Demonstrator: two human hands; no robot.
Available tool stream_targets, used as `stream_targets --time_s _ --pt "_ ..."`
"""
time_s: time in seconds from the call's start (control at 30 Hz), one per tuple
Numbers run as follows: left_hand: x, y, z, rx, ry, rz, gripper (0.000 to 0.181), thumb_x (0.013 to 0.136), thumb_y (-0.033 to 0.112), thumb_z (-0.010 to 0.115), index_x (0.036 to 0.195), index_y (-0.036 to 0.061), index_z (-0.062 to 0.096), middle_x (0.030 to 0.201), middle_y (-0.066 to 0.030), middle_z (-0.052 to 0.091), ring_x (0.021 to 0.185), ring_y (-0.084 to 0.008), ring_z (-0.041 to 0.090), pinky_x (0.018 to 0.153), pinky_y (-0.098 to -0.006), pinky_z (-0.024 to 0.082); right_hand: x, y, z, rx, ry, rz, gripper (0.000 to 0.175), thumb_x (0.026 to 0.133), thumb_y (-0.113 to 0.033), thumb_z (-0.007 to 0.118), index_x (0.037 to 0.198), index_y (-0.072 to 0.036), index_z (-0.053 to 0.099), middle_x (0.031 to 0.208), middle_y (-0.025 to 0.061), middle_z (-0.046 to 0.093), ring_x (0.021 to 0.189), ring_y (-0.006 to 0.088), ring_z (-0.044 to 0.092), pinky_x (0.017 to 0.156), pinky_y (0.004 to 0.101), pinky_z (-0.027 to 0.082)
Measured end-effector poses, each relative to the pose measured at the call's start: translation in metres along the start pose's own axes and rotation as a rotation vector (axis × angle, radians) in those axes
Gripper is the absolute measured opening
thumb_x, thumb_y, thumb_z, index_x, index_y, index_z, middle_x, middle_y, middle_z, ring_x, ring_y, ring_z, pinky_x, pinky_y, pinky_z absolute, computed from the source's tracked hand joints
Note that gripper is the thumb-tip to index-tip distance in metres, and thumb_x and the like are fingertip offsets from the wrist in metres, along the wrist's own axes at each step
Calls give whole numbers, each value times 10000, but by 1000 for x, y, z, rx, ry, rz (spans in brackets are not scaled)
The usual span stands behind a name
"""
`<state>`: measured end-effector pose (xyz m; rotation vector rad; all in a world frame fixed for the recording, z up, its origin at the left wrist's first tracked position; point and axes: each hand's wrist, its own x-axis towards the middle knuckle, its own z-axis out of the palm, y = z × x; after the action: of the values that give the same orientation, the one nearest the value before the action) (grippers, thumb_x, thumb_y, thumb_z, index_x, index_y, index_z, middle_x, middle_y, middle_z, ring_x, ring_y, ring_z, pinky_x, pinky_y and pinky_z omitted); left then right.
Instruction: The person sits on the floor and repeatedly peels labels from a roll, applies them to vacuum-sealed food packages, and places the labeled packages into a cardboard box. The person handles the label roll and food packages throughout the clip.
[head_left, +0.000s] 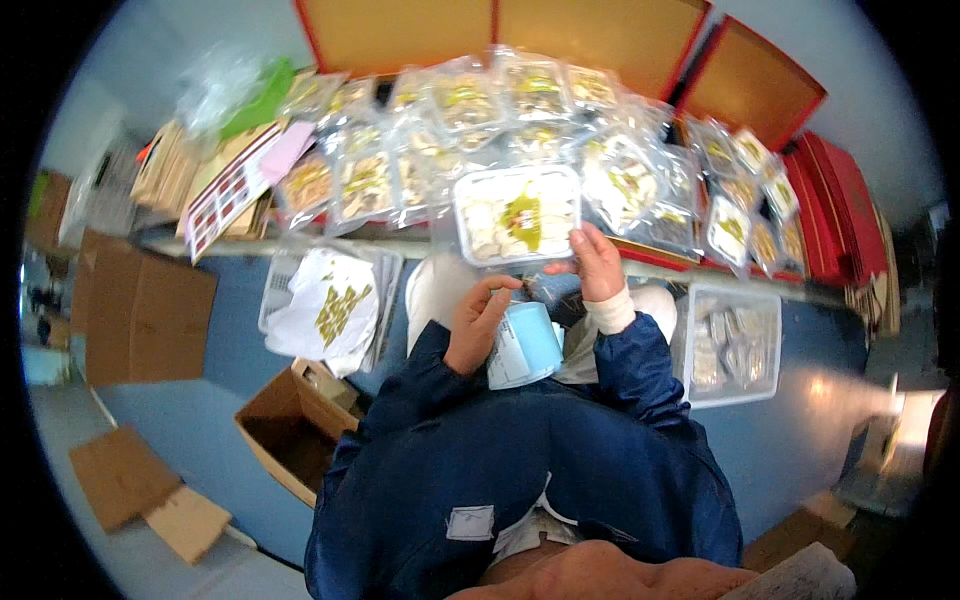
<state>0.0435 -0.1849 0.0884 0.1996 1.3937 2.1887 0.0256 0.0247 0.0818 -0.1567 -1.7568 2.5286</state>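
My right hand (596, 262) holds a white plastic tray of pale sliced food (484, 217) by its lower right corner. The tray is sealed in clear film and bears a green and gold label (523, 217). Just below the tray, my left hand (480, 322) has its fingers bent and apart, with nothing seen in them. A roll of light blue labels (536, 341) rests in my lap beside the left hand. Beyond the held tray, many similar film-wrapped trays (463, 101) lie crowded on the table.
Left of my knees, a plastic basket holds a white sheet with green stickers (341, 307). An open cardboard box (296, 439) stands on the floor below it. A clear bin of small packets (731, 345) stands at right. Red boxes (840, 202) flank the table, and red-edged panels (585, 37) stand behind.
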Motion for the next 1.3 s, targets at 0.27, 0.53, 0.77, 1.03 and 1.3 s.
stream_targets --time_s 0.27,0.53,0.77,1.03,1.3 --pt "-32 -24 -60 140 294 160 224 949 210 445 1014 28 558 865 -44 572 792 -93 511 711 -222 418 -7 23 62 126 -202 155 319 952 -219 438 1167 15 470 1062 149 583 828 225 629 599 302 577" --pt "-148 -57 -105 -98 886 272 478 986 386 272 883 16 556 779 -92 592 692 -172 563 666 -313 489 -27 46 123 -191 -606 342 380 973 -262 379 1232 6 452 1086 157 590 851 202 623 685 287 523" --pt "-273 -131 -200 -762 1079 490 395 871 327 475 1097 13 555 1046 -134 599 930 -269 585 847 -386 477 -10 48 74 -281 -487 335 392 966 -306 396 1177 10 490 1080 142 603 853 179 610 747 285 503" --pt "-353 -221 -322 -321 1510 5 400 902 317 417 1144 16 522 1109 -144 567 980 -267 569 800 -400 504 -8 46 -28 -105 -200 278 325 964 -274 433 1112 1 526 987 105 629 797 151 623 676 249 513" --pt "-251 -153 -304 -249 1107 63 406 932 317 386 1187 17 484 1124 -143 559 981 -250 570 784 -385 514 -37 43 -80 -131 1 272 321 957 -258 447 1144 -10 530 1026 108 620 832 154 613 725 251 503"
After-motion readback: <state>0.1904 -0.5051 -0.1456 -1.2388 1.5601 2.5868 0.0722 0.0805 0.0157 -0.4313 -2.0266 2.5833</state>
